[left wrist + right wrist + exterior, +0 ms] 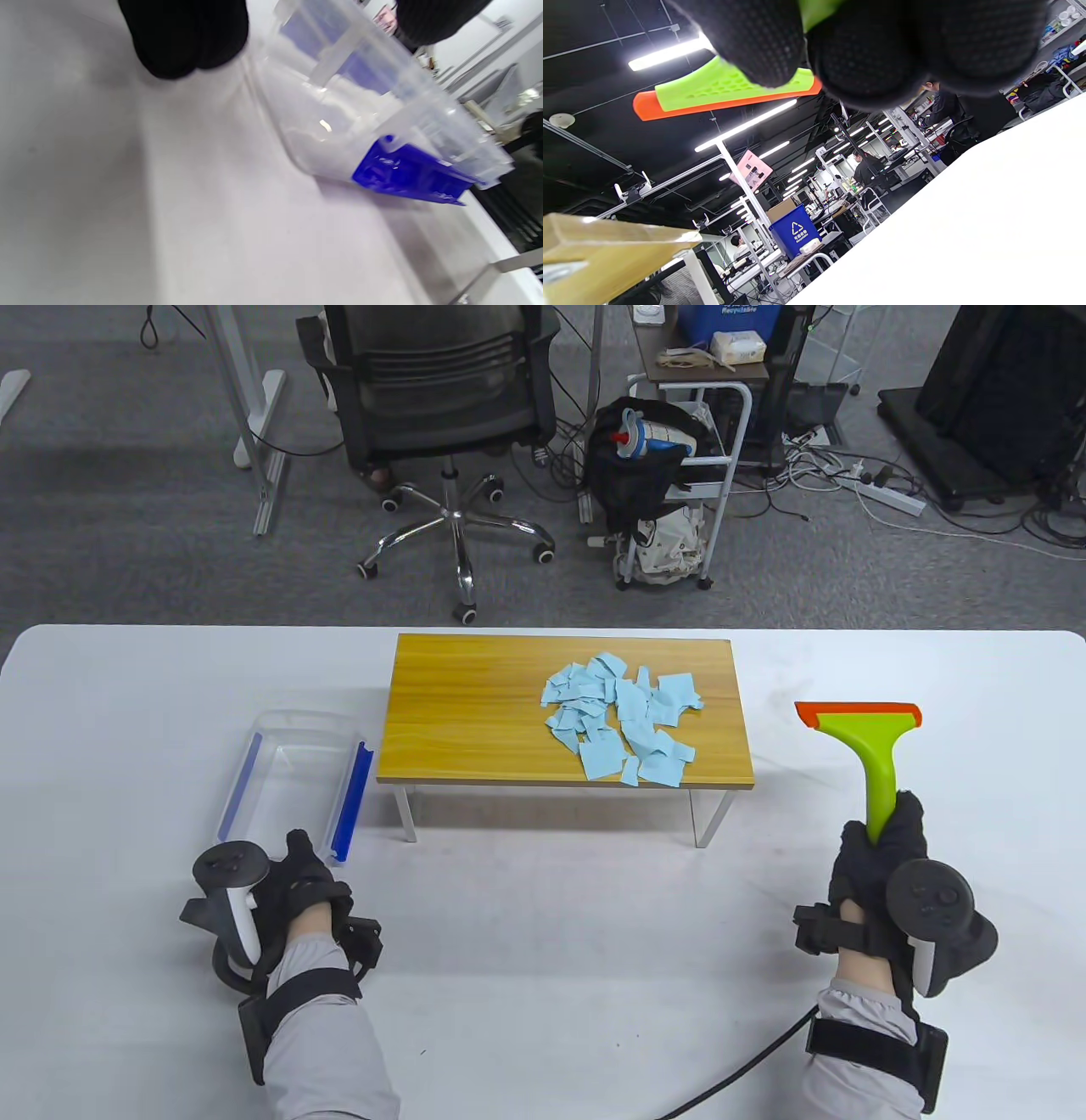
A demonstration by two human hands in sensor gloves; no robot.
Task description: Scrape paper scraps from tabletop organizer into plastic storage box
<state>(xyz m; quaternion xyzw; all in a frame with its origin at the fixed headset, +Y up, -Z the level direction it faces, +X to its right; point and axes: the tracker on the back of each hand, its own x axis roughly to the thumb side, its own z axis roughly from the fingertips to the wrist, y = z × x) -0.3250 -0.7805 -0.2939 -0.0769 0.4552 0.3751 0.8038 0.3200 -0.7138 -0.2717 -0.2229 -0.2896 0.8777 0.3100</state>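
A wooden tabletop organizer on metal legs stands mid-table with a pile of light blue paper scraps on its right half. A clear plastic storage box with blue latches sits left of it, open at the top; it also shows in the left wrist view. My left hand is at the box's near end; its fingers hang just beside the box wall, and I cannot tell whether they touch it. My right hand grips the handle of a green scraper with an orange blade, right of the organizer.
The white table spreads around the hands. An office chair and a cart stand on the floor beyond the table's far edge. The organizer's corner shows low left in the right wrist view.
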